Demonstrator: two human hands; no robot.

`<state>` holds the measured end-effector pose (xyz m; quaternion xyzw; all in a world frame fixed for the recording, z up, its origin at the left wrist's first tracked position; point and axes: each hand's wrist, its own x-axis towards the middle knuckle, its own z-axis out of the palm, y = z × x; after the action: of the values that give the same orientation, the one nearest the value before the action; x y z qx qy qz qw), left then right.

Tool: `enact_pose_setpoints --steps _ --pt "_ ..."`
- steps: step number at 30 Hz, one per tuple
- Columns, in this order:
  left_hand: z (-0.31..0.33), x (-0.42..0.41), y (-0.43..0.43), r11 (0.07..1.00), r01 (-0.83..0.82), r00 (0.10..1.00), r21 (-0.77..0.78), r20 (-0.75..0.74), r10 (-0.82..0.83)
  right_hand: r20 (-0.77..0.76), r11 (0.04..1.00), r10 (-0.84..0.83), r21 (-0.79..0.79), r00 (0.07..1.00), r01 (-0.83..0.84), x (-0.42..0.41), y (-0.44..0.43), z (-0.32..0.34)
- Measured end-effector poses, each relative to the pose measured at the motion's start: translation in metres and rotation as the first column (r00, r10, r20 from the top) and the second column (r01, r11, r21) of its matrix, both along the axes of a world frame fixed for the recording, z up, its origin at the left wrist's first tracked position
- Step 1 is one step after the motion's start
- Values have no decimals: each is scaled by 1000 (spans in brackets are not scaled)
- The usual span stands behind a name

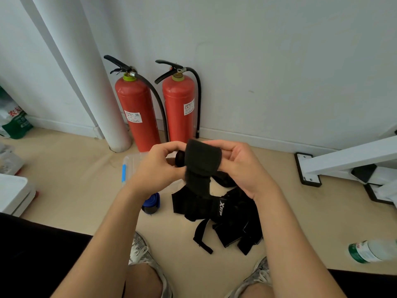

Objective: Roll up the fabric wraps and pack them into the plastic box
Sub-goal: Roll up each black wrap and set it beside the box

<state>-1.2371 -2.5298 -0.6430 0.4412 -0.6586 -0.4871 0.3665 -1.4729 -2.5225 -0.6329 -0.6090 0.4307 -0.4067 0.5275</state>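
The person sits low over the floor with both hands raised in front of them, working one black wrap (203, 162). The left hand (159, 166) has its fingers curled round the rolled end, a small tight black coil showing just past the thumb. The right hand (242, 166) pinches the flat band on the other side, thumb on top and fingers underneath. From between the hands the loose tail of the wrap hangs straight down and meets the pile (223, 216) of other black wraps lying tangled on the floor between the person's shoes. The box (129, 166), clear plastic with a blue latch, sits on the floor just behind the left hand, which partly hides it; I cannot tell what is in it. A blue roll (151, 203) lies on the floor near the box, just beside the left forearm. Against the wall behind stand two red extinguishers (137, 112), next to a white pipe (92, 72). A bottle (369, 251) lies on the floor to the right, well apart from the pile, and a white metal frame (343, 162) stands by the right wall.
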Motion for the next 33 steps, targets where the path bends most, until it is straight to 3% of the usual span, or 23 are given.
enact_pose_setpoints --steps 3,5,7,10,12,15,17,22,25,28,30,33 --pt "-4 -6 2 999 32 999 35 24 -33 -265 948 -303 -177 915 263 7 1 -2" --pt "-4 -11 3 999 38 999 31 20 -39 -318 911 -398 -243 861 332 13 0 -8" --pt "-3 -15 4 999 51 999 7 6 -51 -350 890 -451 -245 821 385 19 1 -12" --pt "1 -18 4 1000 20 1000 -23 -13 -20 -295 910 -413 -97 862 403 26 1 -15" --pt "1 -19 5 997 -19 1000 -74 12 20 -337 914 -391 -33 856 405 31 1 -18" --pt "-3 -23 5 991 -81 996 -102 20 84 -382 880 -466 -101 798 465 35 -1 -20" --pt "-6 -27 6 989 -115 993 -94 20 117 -351 861 -499 -100 792 498 34 -2 -21" --pt "-7 -36 7 988 -146 989 -50 -11 146 -111 911 -399 61 910 407 27 0 -22" --pt "-5 -48 10 980 -151 985 -133 63 160 -55 920 -349 166 935 354 29 0 -23" --pt "-2 -62 16 990 -121 985 -69 115 128 -50 902 -419 87 906 422 32 -2 -28" --pt "0 -69 20 991 -120 993 60 29 119 -19 901 -430 45 903 431 35 -1 -32" --pt "3 -72 22 988 -143 988 64 -57 147 86 896 -433 150 897 418 44 1 -36"
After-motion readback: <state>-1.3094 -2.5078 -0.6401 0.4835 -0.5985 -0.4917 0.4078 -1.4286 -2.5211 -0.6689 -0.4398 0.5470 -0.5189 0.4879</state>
